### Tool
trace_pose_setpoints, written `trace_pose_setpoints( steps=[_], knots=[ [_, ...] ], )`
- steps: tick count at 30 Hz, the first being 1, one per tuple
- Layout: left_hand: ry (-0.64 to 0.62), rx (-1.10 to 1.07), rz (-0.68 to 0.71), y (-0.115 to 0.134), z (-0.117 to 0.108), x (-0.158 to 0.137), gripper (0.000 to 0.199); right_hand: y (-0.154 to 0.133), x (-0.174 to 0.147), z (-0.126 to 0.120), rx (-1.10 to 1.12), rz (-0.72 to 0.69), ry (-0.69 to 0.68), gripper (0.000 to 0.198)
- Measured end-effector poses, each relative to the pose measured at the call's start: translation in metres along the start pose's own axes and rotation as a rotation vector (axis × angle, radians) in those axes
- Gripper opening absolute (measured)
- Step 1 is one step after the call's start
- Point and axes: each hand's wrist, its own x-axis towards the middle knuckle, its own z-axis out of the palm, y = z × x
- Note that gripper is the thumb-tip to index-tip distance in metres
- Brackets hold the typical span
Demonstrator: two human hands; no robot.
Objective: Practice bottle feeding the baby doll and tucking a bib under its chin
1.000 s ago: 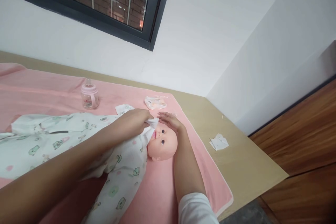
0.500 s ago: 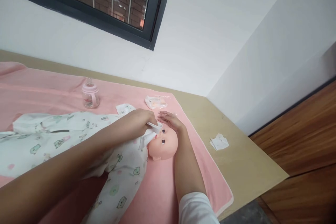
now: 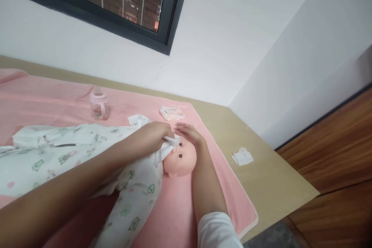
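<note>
A baby doll [image 3: 186,162] lies on its back, its bald head toward the right, dressed in a white printed outfit [image 3: 145,186]. My left hand [image 3: 158,135] is closed on a white cloth [image 3: 165,153] at the doll's mouth and chin. The cloth hides part of the lower face, and my left fingertips are mostly hidden. Against the far side of the doll's head rests my right hand [image 3: 188,133], fingers stretched out and holding nothing. My right forearm curves round the crown of the head.
A pink blanket [image 3: 174,209] covers much of the wooden table [image 3: 267,186]. Behind the doll stand a pink-lidded baby bottle [image 3: 99,105] and a small plastic packet [image 3: 172,113]. A folded white tissue [image 3: 242,157] lies at the right. The wall and window border the far side.
</note>
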Motion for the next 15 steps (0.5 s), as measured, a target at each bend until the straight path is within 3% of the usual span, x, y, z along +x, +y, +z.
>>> trace_pose_setpoints(
  steps=[15],
  knots=[
    [0.051, 0.050, -0.112, -0.0035, -0.0017, 0.0027, 0.009, -0.0016, -0.0016, 0.0014, -0.011, -0.016, 0.010, 0.026]
  ],
)
